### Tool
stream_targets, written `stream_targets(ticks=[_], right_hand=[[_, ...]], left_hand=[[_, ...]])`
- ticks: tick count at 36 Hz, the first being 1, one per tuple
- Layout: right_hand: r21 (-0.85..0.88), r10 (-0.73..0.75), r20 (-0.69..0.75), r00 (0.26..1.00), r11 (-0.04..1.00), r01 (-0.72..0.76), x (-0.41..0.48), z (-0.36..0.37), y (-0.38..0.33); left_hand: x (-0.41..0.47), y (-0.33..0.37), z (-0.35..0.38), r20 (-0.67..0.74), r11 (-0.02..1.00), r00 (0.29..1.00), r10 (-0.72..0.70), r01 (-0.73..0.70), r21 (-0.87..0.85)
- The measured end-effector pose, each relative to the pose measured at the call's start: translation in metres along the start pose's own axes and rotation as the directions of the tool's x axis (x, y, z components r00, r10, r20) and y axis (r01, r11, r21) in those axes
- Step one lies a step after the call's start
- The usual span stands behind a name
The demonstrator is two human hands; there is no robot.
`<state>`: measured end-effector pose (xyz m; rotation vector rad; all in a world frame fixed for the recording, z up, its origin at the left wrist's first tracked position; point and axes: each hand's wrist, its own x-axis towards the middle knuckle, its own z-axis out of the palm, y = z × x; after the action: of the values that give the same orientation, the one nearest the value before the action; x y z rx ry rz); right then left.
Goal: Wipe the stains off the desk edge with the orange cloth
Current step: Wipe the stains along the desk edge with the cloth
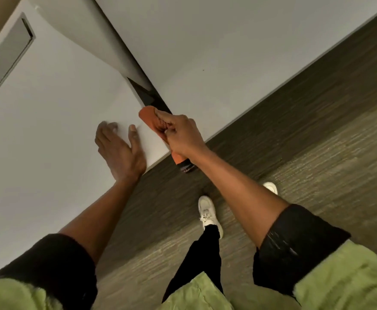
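The orange cloth is pressed against the right side edge of the white desk, near its front corner. My right hand is shut on the cloth; a dark-trimmed end of it hangs below my wrist. My left hand lies flat on the desktop with its fingers spread, just left of the cloth and close to the front edge. Any stains on the edge are hidden under the cloth and my hand.
A second white desk stands to the right across a narrow dark gap. A grey divider panel runs along that gap. A recessed slot sits at the desk's far left. Below are grey carpet and my white shoes.
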<state>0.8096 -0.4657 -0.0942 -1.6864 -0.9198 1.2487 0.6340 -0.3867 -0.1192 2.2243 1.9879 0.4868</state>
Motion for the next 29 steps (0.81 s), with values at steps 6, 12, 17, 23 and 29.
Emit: stream_targets(ticks=[6,12,17,23,29], right_hand=[[0.062,0.102,0.058,0.993,0.992,-0.106,-0.048,-0.001,0.031],[0.042,0.057,0.005,0.998,0.997,-0.057,-0.032,0.005,0.023],[-0.098,-0.081,-0.002,0.997,0.992,0.081,0.053,0.006,-0.013],[-0.101,-0.095,-0.019,0.995,0.991,0.093,0.096,0.012,-0.033],[-0.052,-0.052,-0.026,0.998,0.997,0.051,0.033,0.010,-0.001]], left_hand=[[-0.001,-0.001,0.000,0.000,1.000,1.000,-0.003,0.003,-0.003],[-0.002,-0.002,0.000,0.003,1.000,1.000,-0.007,0.007,0.011],[-0.003,-0.004,0.000,0.008,1.000,1.000,0.007,-0.007,0.014],[-0.005,-0.006,0.000,0.016,1.000,1.000,0.016,-0.016,0.009],[-0.006,-0.004,0.000,0.032,1.000,0.999,0.007,-0.008,0.011]])
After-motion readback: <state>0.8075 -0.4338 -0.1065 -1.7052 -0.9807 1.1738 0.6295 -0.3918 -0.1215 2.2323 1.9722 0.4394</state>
